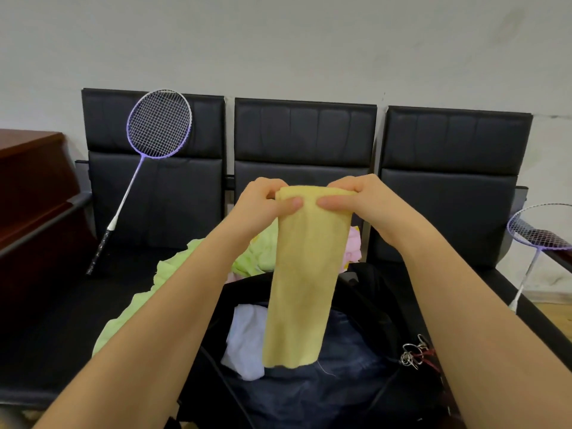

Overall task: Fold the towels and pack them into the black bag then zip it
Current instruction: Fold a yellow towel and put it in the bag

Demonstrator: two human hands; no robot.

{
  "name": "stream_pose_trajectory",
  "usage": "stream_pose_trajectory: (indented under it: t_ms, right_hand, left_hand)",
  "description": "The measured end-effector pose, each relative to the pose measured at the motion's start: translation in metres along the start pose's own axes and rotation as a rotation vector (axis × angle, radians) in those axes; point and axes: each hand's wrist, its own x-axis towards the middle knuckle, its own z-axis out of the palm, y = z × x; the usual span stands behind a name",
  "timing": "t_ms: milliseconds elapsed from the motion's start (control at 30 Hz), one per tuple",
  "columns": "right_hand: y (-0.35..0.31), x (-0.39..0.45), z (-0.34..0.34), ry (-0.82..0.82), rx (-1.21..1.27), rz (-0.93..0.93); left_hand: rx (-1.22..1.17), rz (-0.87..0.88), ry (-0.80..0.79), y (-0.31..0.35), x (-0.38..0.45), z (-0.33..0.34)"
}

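Observation:
A yellow towel (305,274) hangs folded into a long strip in front of me. My left hand (264,204) pinches its top left corner and my right hand (360,201) pinches its top right corner, thumbs facing me. Below it the black bag (371,305) lies open on the bench seat, with a white cloth (246,339) and dark blue fabric (340,351) inside. A light green towel (173,274) lies crumpled behind and to the left of the bag, and a pink towel (354,247) shows just behind the yellow one.
A row of black padded seats (305,134) runs along the white wall. One purple badminton racket (154,134) leans on the left seat, another racket (540,236) rests at the right armrest. A brown wooden cabinet (31,181) stands at the left. Metal key rings (413,354) hang on the bag.

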Motion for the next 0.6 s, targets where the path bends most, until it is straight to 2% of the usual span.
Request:
stream_pose_trajectory:
  t_ms: [100,167,267,333,467,600]
  right_hand:
    - [-0.001,-0.001,0.007,-0.072,0.38,0.032]
    - [-0.002,-0.001,0.014,-0.071,0.533,0.062]
    - [-0.007,0.002,0.02,-0.022,0.571,0.113]
    - [-0.005,0.006,0.022,0.014,0.605,0.153]
    - [0.011,0.009,0.029,0.131,0.737,0.336]
    - [0.045,0.002,0.041,0.002,0.718,0.486]
  left_hand:
    - [-0.4,-0.049,-0.101,-0.001,-0.007,-0.002]
    - [-0.56,-0.116,-0.192,-0.007,-0.012,-0.001]
    - [-0.529,-0.267,-0.352,-0.02,-0.026,0.008]
    - [-0.497,-0.336,-0.389,-0.029,-0.035,0.013]
    - [-0.546,-0.365,-0.309,-0.04,-0.04,0.017]
    - [-0.563,-0.417,-0.243,-0.042,-0.038,0.026]
